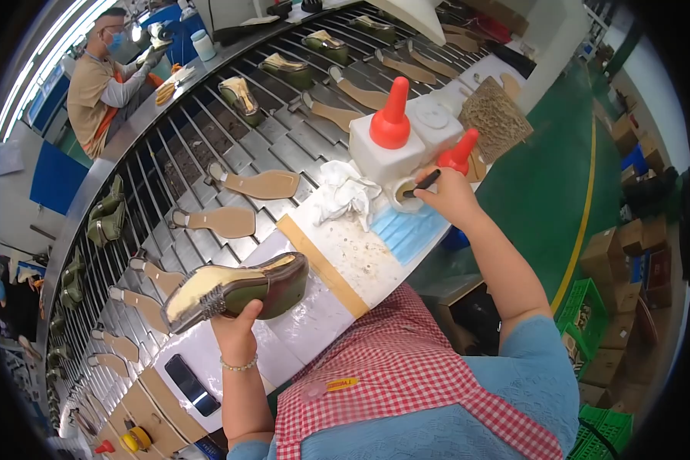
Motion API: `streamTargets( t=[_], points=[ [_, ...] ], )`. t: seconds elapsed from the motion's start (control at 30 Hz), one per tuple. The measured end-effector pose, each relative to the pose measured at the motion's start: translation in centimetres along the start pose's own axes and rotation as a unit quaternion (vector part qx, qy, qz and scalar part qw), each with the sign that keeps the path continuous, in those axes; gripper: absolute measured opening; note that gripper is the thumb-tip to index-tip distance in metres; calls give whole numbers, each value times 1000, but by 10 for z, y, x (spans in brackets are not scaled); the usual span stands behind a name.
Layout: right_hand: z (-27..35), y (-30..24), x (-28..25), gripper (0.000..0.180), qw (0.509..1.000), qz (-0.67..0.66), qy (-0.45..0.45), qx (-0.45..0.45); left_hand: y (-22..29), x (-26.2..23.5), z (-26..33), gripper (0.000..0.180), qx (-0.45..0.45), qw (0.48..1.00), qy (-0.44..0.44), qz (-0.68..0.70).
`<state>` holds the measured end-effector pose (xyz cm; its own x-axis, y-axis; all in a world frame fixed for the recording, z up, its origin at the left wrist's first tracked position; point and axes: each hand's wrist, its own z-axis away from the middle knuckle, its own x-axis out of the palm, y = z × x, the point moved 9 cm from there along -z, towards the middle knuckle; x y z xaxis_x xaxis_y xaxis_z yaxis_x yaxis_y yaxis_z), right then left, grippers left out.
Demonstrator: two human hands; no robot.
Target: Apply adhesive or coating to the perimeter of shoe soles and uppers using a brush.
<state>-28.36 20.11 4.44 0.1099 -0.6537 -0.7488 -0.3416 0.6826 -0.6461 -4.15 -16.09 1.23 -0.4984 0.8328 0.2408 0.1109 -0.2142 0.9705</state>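
Observation:
My left hand [236, 337], with a beaded bracelet at the wrist, grips a dark green shoe upper [245, 287] above the table; its cream-coloured bottom faces up. My right hand [451, 198] pinches a black-handled brush [428, 180]. The brush's lower end is inside the mouth of a small white pot [401, 196], where its tip is hidden. Beside the pot lie a crumpled white cloth [343, 192] and a blue face mask [406, 234]. A white bottle with a red cone cap [392, 115] stands just behind, and another red cone cap [460, 151] is next to my right hand.
A slatted metal conveyor [199, 184] curves past the table, carrying tan soles [264, 185] and green uppers [240, 100]. A phone [192, 383] lies left on the table. A co-worker [100, 84] is at the far left. Green crates [586, 310] and cartons stand right.

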Motion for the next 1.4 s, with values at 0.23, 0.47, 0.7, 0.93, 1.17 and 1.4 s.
streamTargets(
  t=[0.23,0.47,0.7,0.93,1.17,1.4],
  points=[
    [8,-10,-2,20,999,4,-14,35,-10,9,23,74,33,998,-2,-47],
    [8,13,2,19,996,-87,-13,16,-4,43,27,85,184,948,-51,-253],
    [43,73,31,23,757,-584,4,293,-13,53,43,87,9,998,-7,-61],
    [60,113,78,25,627,-653,43,423,-23,45,62,71,64,997,-1,40],
    [65,22,20,19,641,-737,-11,214,-52,50,73,57,212,974,-56,-60],
    [130,-148,40,22,773,-603,-195,-10,-45,71,82,71,285,940,-81,-168]
  ],
)
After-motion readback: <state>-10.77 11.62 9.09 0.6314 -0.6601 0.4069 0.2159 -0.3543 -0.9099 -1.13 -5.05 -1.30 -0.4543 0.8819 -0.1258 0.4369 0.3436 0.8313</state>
